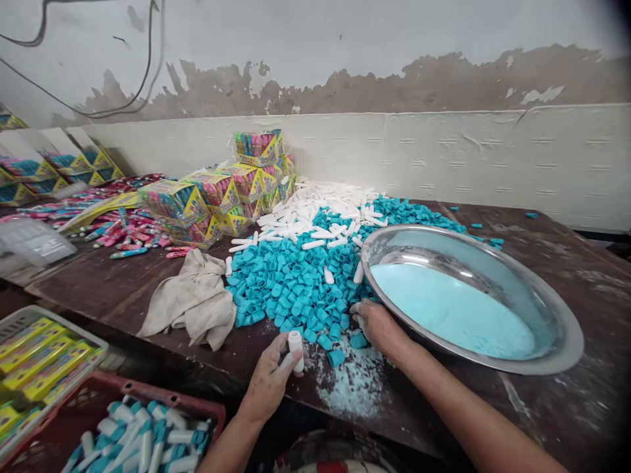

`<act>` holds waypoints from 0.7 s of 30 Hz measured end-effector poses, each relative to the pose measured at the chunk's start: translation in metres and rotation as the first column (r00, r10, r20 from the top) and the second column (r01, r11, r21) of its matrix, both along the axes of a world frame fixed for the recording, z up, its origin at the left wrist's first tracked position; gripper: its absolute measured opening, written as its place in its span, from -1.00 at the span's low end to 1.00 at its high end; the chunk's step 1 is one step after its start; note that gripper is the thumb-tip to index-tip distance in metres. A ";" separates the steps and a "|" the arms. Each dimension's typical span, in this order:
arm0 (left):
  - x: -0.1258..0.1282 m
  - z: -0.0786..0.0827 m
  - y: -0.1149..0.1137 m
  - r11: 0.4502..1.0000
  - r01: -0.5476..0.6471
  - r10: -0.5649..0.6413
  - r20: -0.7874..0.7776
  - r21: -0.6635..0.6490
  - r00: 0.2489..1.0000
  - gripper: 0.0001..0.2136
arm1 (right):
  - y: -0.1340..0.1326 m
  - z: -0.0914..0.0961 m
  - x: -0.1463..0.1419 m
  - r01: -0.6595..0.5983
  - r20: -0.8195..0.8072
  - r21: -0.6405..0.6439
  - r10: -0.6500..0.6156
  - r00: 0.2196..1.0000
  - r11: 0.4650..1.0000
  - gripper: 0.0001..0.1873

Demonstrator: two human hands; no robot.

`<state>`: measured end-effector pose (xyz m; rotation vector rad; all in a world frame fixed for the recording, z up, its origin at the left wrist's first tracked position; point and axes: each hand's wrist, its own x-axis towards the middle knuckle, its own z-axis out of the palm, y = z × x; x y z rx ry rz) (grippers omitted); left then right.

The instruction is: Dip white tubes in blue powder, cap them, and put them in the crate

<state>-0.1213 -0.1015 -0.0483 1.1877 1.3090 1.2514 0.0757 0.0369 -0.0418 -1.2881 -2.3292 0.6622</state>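
Observation:
My left hand is closed around a small white plastic tube, held upright at the near edge of the dark table. My right hand reaches palm down into the near edge of a heap of teal caps, its fingers curled among them; whether it holds one is hidden. Behind the caps lies a pile of white tubes. Right beside my right hand stands a wide steel bowl holding pale blue powder. Some blue powder is spilled on the table.
A crumpled grey cloth lies left of the caps. Colourful printed boxes are stacked behind it, with loose pink and blue tubes further left. Below the table's edge, a red crate holds capped tubes and a white basket holds yellow packs.

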 end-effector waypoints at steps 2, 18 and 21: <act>0.000 -0.001 -0.002 1.000 0.008 -0.008 0.018 -0.007 1.000 -0.80 | 0.007 -0.005 -0.011 0.031 0.024 0.039 -0.032 0.999 0.999 -0.84; 0.024 0.007 0.011 0.980 0.187 -0.165 0.236 -0.070 0.958 -0.74 | -0.028 0.004 -0.010 -0.345 -0.628 -0.557 -0.112 0.770 0.756 -0.71; 0.030 0.005 0.016 0.975 0.205 -0.174 0.289 -0.080 0.941 -0.74 | -0.046 0.010 -0.007 -0.387 -0.636 -0.667 -0.217 0.740 0.636 -0.62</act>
